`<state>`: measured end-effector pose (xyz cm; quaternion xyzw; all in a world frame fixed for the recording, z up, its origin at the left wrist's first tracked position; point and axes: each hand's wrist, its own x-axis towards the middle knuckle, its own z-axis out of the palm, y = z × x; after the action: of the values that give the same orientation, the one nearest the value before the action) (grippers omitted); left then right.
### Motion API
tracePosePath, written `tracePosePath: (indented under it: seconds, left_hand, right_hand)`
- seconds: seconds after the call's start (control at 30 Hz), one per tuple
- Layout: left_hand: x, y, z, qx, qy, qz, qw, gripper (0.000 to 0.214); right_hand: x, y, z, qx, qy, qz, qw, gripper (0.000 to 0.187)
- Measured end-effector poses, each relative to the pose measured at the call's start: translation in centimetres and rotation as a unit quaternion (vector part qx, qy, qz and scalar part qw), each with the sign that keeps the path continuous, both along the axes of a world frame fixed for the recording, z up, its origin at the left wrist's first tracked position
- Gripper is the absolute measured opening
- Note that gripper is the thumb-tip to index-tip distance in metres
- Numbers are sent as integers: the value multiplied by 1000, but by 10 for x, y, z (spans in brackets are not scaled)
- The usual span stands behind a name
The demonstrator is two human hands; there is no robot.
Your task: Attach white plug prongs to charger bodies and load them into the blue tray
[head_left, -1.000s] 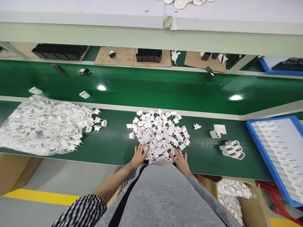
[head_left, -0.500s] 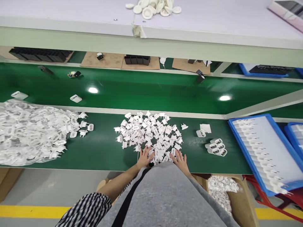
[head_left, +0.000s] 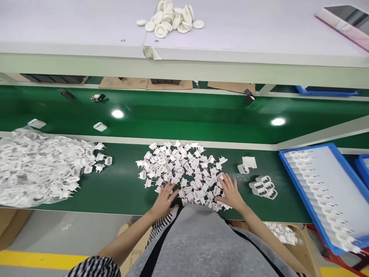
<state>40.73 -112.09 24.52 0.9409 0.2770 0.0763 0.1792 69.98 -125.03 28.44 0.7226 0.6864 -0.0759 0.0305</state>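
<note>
A loose pile of small white plug pieces with metal pins (head_left: 178, 167) lies spread on the green worktop in front of me. At its near left edge is my left hand (head_left: 164, 202), palm down with fingers apart. My right hand (head_left: 231, 195) rests against the pile's right side, its fingers stretched and spread, fingertips touching the outer pieces. Neither hand grips anything. To the right stand several white oval charger housings (head_left: 263, 185), with a single housing (head_left: 243, 168) beside a white paper square (head_left: 249, 162).
A clear bag of white plug pieces (head_left: 37, 169) fills the left end. On the right, a blue-rimmed tray (head_left: 334, 192) holds a row of pinned white pieces. White finger cots (head_left: 170, 19) sit on the upper shelf. Below the bench's right side is a cardboard box (head_left: 305, 250).
My right hand has moved right and a little forward, with plug pieces spread that way. My left hand has drawn back left from the pile. The view has shifted slightly.
</note>
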Motion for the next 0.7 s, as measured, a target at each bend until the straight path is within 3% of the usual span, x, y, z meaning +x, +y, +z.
tracePosePath:
  seconds: [0.07, 0.13, 0.17, 0.23, 0.3, 0.43, 0.57, 0.7]
  left_hand:
    - [-26, 31, 5, 13, 0, 182, 983, 53]
    - [-51, 64, 2, -4, -14, 370, 929, 61]
    - [-62, 79, -2, -31, -29, 431, 901, 62]
    - [-76, 105, -14, -101, -67, 483, 867, 59]
    - [-79, 124, -25, -151, -98, 480, 859, 53]
    - [-62, 151, -37, -170, -124, 424, 881, 48]
    - [-42, 176, -40, -167, -131, 347, 914, 54]
    - [-27, 197, -41, -156, -138, 261, 943, 58]
  right_hand:
    - [-1, 35, 3, 5, 12, 7, 1000, 64]
    - [-9, 80, 5, 3, 27, -9, 1000, 57]
    - [-16, 105, 6, -4, 36, -28, 999, 55]
    - [-31, 157, 7, -35, 61, -87, 994, 52]
    - [-47, 206, 6, -95, 94, -118, 984, 53]
    - [-79, 274, -1, -152, 135, -69, 977, 56]
    - [-111, 309, -8, -164, 158, 14, 974, 57]
    - [-135, 322, -10, -161, 173, 96, 967, 47]
